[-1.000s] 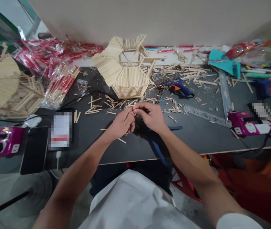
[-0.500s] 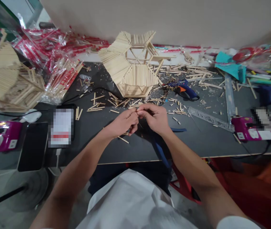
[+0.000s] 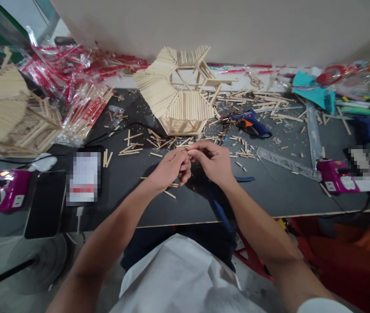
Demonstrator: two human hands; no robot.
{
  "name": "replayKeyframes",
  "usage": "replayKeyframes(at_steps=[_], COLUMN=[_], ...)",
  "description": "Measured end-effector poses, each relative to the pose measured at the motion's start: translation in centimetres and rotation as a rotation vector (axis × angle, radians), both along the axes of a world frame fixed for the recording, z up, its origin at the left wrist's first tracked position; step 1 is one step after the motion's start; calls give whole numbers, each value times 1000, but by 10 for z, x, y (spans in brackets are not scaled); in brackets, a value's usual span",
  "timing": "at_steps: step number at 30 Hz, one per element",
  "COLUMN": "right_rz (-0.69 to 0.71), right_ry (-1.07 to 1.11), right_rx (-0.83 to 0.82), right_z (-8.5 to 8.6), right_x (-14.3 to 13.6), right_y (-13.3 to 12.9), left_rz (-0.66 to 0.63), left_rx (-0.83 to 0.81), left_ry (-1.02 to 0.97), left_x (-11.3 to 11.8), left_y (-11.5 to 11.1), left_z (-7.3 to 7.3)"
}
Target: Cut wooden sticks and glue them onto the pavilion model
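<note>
My left hand (image 3: 172, 168) and my right hand (image 3: 213, 160) meet fingertip to fingertip above the dark table (image 3: 178, 211). The fingers of both are closed in a pinch. Whatever sits between them is too small or hidden to make out. Just beyond stands a wooden stick model (image 3: 189, 105) with a flared, many-sided roof, part of its frame uncovered. Short cut sticks (image 3: 131, 143) lie left of my hands, and more cut pieces (image 3: 245, 154) lie to the right. A few sticks (image 3: 169, 194) are partly under my left hand.
A blue glue gun (image 3: 250, 123) lies right of the model, near a clear ruler (image 3: 287, 164). Phones (image 3: 45, 204), purple power sockets (image 3: 8, 190) and a second stick model (image 3: 0, 115) occupy the left. Plastic-wrapped sticks (image 3: 85, 113) lie behind them. Another purple socket (image 3: 335, 176) is at right.
My hands stay together at nearly the same spot, with slight finger movement. The whole view has shifted a little.
</note>
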State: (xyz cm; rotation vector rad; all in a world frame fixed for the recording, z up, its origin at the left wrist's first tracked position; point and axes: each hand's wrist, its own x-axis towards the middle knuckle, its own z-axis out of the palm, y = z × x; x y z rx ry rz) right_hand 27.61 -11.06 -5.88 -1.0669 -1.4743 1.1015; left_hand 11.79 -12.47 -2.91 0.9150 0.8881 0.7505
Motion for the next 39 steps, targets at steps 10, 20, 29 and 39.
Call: replayKeyframes(at_steps=[10,20,29,39], right_rz=[115,350,496,122], right_ry=[266,365,462,-295], right_rx=[-179,-408,-586,-180], right_z=[0,4,7,32], right_x=[3,7,7,41], right_y=[3,2,-2,-19], left_rz=[-50,60,66,308], left_rx=[61,409,781,649], left_ry=[-144,359,472,438], left_x=[-3,-29,-30,-26], left_y=[3,11,10,15], left_z=[-8,-1,0,-13])
